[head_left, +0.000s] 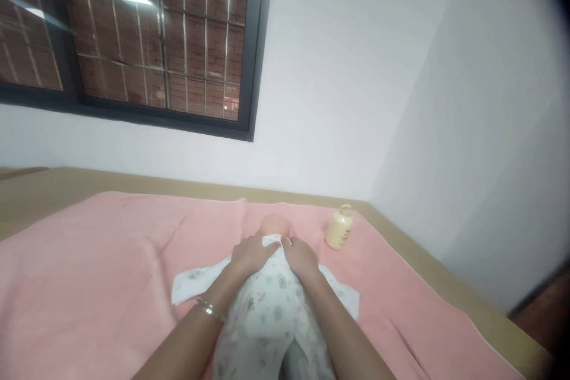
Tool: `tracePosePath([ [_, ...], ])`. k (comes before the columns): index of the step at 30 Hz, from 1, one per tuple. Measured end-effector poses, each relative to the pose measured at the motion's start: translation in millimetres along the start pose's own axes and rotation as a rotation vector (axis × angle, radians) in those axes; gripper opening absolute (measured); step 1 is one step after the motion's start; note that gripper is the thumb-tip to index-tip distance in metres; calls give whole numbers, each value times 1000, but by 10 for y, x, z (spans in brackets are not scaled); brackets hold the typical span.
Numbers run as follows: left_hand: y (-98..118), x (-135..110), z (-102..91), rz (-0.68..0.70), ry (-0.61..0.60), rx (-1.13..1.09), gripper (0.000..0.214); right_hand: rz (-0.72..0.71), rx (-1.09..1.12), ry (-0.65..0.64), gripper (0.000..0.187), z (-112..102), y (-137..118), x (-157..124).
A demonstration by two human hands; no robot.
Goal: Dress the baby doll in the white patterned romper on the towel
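A baby doll lies on its back on a pink towel (102,261); only the top of its head (276,224) shows past my hands. It wears a white printed garment (262,314) with sleeves spread to both sides. My left hand (250,254) and my right hand (300,256) rest side by side at the garment's collar, fingers closed in a pinch on the fabric just below the doll's head. A metal bracelet (208,307) circles my left wrist.
A cream-yellow lotion bottle (339,228) stands on the towel right of the doll's head. The towel covers a tan surface (472,303) set against white walls in a corner. A barred window (133,41) is on the wall at upper left.
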State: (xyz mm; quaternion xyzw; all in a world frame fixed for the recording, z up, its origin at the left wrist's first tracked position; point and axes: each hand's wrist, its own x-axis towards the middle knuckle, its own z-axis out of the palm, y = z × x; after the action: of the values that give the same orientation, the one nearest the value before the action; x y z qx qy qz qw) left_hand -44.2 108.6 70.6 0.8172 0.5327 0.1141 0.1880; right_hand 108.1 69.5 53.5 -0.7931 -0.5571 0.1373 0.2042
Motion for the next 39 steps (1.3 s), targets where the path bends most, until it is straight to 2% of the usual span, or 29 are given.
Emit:
tracePosePath([
  [10,-52,81,107,-7,85,-80,63,23,57,1,61,23,51,40],
  [35,-48,94,159,-41,117,-69,66,-20,20,38,57,130,149,128],
  [39,-55,100,175,-34,127,-84,61,-9,20,31,55,137,156,127],
])
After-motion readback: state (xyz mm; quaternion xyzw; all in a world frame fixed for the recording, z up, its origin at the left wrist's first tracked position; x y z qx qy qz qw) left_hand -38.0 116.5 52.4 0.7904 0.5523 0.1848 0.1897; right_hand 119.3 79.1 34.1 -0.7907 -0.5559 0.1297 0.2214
